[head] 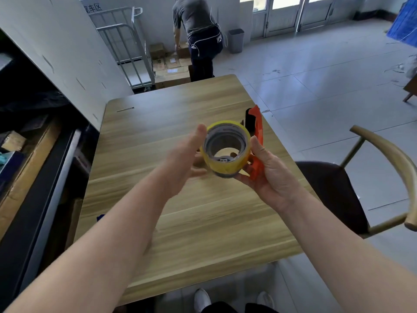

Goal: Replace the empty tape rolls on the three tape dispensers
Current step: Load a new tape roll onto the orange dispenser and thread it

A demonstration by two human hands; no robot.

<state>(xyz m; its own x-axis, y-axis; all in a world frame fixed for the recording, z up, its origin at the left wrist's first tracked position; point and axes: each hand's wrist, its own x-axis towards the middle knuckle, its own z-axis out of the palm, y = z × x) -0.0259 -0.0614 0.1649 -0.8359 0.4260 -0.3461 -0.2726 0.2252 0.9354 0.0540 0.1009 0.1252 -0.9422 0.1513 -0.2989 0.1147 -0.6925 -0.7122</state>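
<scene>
Yellow tape roll point(222, 169) sits above wooden table point(180, 211), between both hands, core axis pointing toward the camera. Right hand point(270, 177) grips orange tape dispenser point(258, 127), thumb against roll's right side. Left hand point(182, 163) at roll's left rim, thumb up; grip unconfirmed (blur).

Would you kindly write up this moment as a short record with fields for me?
held item: orange tape dispenser with yellow tape roll on it
right hand: grips the dispenser
left hand: thumb at the roll's rim; fingers blurred
surface: wooden table
nearby: chair on the right; another person by boxes beyond the table
</scene>
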